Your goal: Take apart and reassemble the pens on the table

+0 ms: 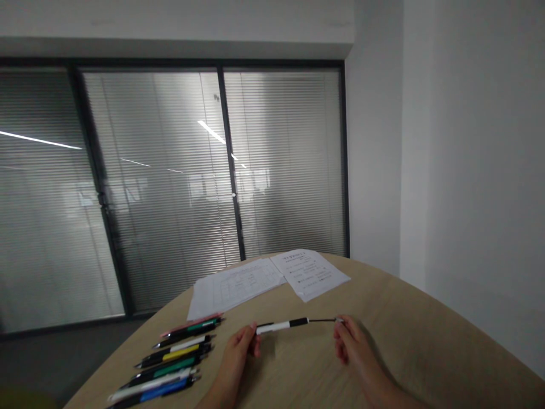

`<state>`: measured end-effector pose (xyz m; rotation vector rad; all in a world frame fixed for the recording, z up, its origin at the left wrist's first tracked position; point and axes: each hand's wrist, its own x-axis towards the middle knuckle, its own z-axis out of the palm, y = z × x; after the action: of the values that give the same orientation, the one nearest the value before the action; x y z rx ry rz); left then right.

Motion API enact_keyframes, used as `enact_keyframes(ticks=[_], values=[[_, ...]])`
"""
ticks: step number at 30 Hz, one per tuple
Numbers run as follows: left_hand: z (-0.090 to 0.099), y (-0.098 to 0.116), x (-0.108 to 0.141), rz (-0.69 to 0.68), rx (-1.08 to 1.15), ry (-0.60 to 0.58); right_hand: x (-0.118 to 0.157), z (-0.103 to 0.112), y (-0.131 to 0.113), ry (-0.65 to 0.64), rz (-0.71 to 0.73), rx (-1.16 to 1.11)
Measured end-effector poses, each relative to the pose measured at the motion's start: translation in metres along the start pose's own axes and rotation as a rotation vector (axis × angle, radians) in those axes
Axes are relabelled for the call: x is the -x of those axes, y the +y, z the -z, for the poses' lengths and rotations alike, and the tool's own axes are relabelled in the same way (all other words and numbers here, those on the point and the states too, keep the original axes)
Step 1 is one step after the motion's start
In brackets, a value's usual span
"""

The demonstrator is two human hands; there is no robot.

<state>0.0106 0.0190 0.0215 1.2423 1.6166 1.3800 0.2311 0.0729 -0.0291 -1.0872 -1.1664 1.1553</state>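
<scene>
Between my hands, above the table, a white pen barrel with a black grip section (283, 326) lies almost level. My left hand (240, 346) is closed around its left end, and the fingers hide that end. A thin dark ink refill (322, 320) sticks out of the barrel's right end. At the refill's far end, my right hand (349, 339) pinches it between thumb and fingertips. Something small and pale shows at those fingertips, too small to make out.
Several pens (170, 355) in different colours lie in a row on the left of the round wooden table (409, 335). Printed sheets (238, 284) and another printed page (310, 275) lie at the back. Beyond stand a glass partition with blinds (289, 165) and a white wall (472, 170).
</scene>
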Motion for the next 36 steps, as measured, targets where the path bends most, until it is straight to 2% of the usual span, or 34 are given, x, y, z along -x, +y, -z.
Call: enact_keyframes(ticks=[8, 17, 21, 23, 28, 36], values=[[0.004, 0.008, 0.006, -0.042, -0.028, 0.089, -0.002, 0.002, -0.001, 0.077, -0.012, -0.074], [0.006, 0.007, 0.004, -0.048, 0.078, 0.162, 0.001, 0.003, -0.007, 0.145, 0.010, -0.174], [0.008, 0.001, 0.001, -0.075, 0.018, 0.202, 0.000, 0.004, -0.006, 0.140, -0.004, -0.168], [0.008, -0.003, -0.002, -0.100, -0.083, 0.214, -0.001, 0.004, -0.005, 0.136, -0.002, -0.150], [0.008, -0.008, -0.007, -0.218, -0.419, 0.140, 0.001, 0.003, -0.003, 0.100, 0.021, -0.132], [0.005, -0.016, -0.016, -0.309, -0.524, 0.047, 0.002, 0.003, -0.004, 0.033, -0.003, -0.096]])
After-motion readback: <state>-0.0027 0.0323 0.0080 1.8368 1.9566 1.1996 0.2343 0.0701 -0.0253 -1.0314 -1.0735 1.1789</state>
